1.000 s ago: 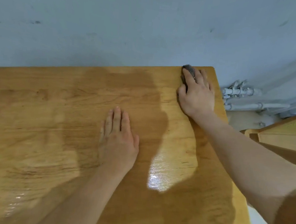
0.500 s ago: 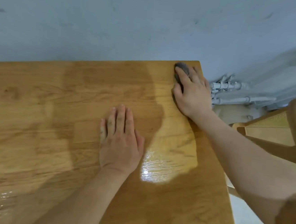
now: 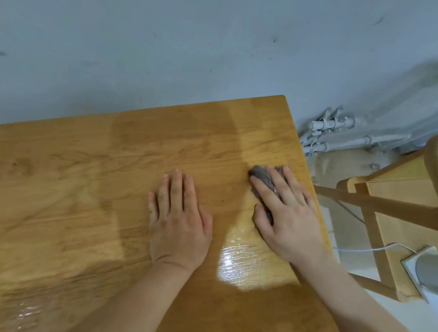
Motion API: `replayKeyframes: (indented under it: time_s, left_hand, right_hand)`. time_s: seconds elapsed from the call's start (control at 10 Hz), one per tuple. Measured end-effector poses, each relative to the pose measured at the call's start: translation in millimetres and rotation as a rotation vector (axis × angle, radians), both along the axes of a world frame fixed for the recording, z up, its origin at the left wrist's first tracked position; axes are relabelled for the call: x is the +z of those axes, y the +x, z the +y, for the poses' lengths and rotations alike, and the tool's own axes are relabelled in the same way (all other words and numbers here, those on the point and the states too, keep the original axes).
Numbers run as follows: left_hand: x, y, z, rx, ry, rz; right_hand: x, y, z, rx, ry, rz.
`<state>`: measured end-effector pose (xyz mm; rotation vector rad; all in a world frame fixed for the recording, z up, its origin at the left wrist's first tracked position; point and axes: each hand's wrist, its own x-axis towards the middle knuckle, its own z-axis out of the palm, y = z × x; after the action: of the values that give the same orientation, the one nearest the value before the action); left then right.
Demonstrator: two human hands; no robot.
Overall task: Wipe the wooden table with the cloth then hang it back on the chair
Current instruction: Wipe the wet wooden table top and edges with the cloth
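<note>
Nearest the camera, two bare forearms reach up from the lower edge over the honey-coloured wooden table with its visible grain [image 3: 63,191]. Between them a glossy wet patch [image 3: 245,264] shines on the wood. Just beyond it, the left hand [image 3: 180,223] lies palm down on the bare tabletop, fingers straight and close together, thumb alongside, holding nothing.

To its right and slightly farther, the right hand [image 3: 287,220] lies flat near the table's right edge, fingers straight and slightly spread. They press the small dark grey crumpled cloth [image 3: 261,174] against the wood. The cloth sits mostly under the palm and fingers. A bunched end pokes out past the index fingertip, and a sliver shows beside the thumb. The fingers are laid over the cloth rather than curled round it.

Farther on, the tabletop runs to its far right corner, which stands against the wall. Off the right edge stands a pale wooden chair with crossed struts [image 3: 385,203], apart from the cloth, with a thin white cable [image 3: 365,249] trailing over it. Behind it, grey-painted pipes with valves [image 3: 331,123] run low along the scuffed pale blue-grey wall [image 3: 171,40].
</note>
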<state>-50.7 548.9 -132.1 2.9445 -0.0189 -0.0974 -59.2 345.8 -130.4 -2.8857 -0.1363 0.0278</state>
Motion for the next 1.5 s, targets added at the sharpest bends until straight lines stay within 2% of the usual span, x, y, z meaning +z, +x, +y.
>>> replayKeyframes:
  time_s: [0.1,0.2,0.3,0.4,0.5,0.6,0.7,0.8,0.9,1.0,1.1,1.2,1.3,1.4,1.5]
  left_hand:
    - [-0.2,2.7,-0.4,-0.001,0.015,0.001]
    - [0.1,0.7,-0.1,-0.003,0.012,0.001]
    - [-0.3,-2.0,0.3,-0.003,0.006,-0.003]
    - [-2.2,0.4,0.5,0.001,0.008,-0.007]
    - [-0.9,2.2,-0.5,0.0,0.006,-0.009]
    - [-1.4,1.9,-0.4,0.0,0.012,-0.008]
    - [-2.5,1.8,-1.4,0.0,0.026,-0.002]
    - [-2.0,0.3,-2.0,0.008,0.022,-0.014]
    - [-0.7,-1.4,-1.8,0.012,0.009,-0.02]
    - [-1.4,-0.6,-1.9,0.011,0.013,-0.015]
    - [-3.2,0.1,-0.8,0.014,0.011,-0.015]
    - [-3.2,1.1,-0.6,0.014,0.024,-0.008]
    - [-2.3,0.8,-0.6,0.01,0.025,-0.001]
    - [-0.4,-2.9,-0.8,0.002,0.016,-0.003]
    - [-0.9,-1.6,-1.6,0.017,0.014,-0.011]
  right_hand:
    - [-2.5,91.5,-5.8,-0.219,0.054,-0.016]
    - [-7.0,112.1,-1.8,-0.34,0.087,0.015]
    - [-2.4,31.3,4.3,-0.299,0.014,-0.06]
    - [-0.2,-34.1,-1.7,-0.204,-0.017,-0.002]
    - [0.4,-7.4,-16.6,-0.21,0.043,0.005]
    - [-1.2,36.5,-15.7,-0.297,0.111,0.004]
    - [-8.3,80.9,-2.1,-0.431,0.086,-0.028]
    - [-10.0,43.8,27.7,-0.273,0.031,-0.105]
    - [0.6,-49.5,41.5,0.11,0.049,-0.02]
    - [1.6,-68.2,-3.5,0.375,0.025,-0.031]
    - [-3.0,-7.7,-35.2,0.214,0.034,-0.04]
    - [-7.3,67.9,-17.1,-0.116,0.064,-0.048]
    - [-10.3,81.0,19.2,-0.266,0.096,-0.071]
    - [-7.5,3.4,37.6,0.089,0.125,-0.077]
    - [0.4,-41.4,10.9,0.454,0.12,0.018]
